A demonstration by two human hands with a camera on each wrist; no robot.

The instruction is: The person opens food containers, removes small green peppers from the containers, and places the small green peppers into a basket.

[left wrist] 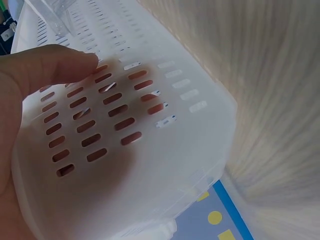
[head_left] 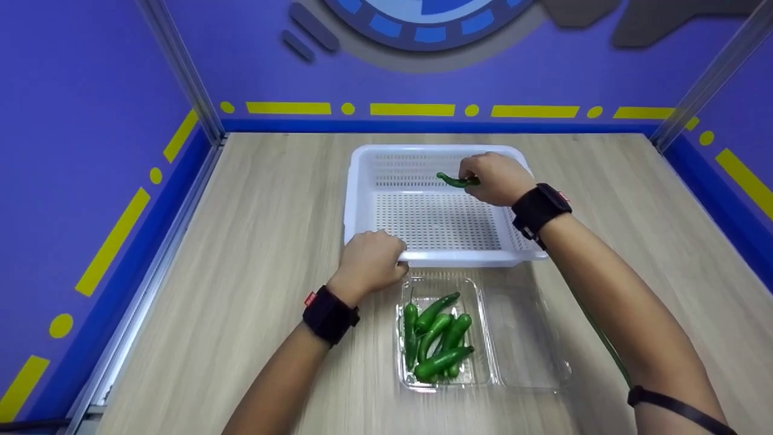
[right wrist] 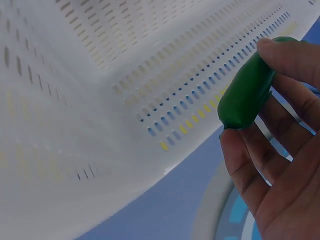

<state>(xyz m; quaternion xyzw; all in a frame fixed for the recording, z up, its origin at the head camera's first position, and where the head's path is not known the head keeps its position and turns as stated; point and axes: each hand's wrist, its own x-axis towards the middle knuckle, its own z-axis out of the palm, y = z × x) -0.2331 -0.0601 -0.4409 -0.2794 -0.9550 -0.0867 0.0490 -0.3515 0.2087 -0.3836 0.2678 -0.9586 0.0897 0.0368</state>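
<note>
A white perforated plastic basket [head_left: 465, 256] stands toward the back of the table. My left hand [head_left: 371, 260] grips its near-left corner; the left wrist view shows the thumb [left wrist: 65, 65] on the slotted outer wall [left wrist: 180, 140], with the fingers as a shadow behind it. Over the basket's right back part, my right hand [head_left: 498, 180] holds one green chili pepper [head_left: 453, 180], its thin end pointing left. Up close in the right wrist view, thumb and fingers pinch the pepper [right wrist: 247, 95] beside the basket's inner walls [right wrist: 100, 115]. Several green peppers [head_left: 436, 326] lie in a clear plastic box in front.
The clear box [head_left: 398, 362] sits just before the basket, its transparent lid [head_left: 528, 344] folded out to the right. Wood-grain table [head_left: 272, 229] surrounds them. Blue panels [head_left: 290, 72] with yellow marks wall in the back and both sides.
</note>
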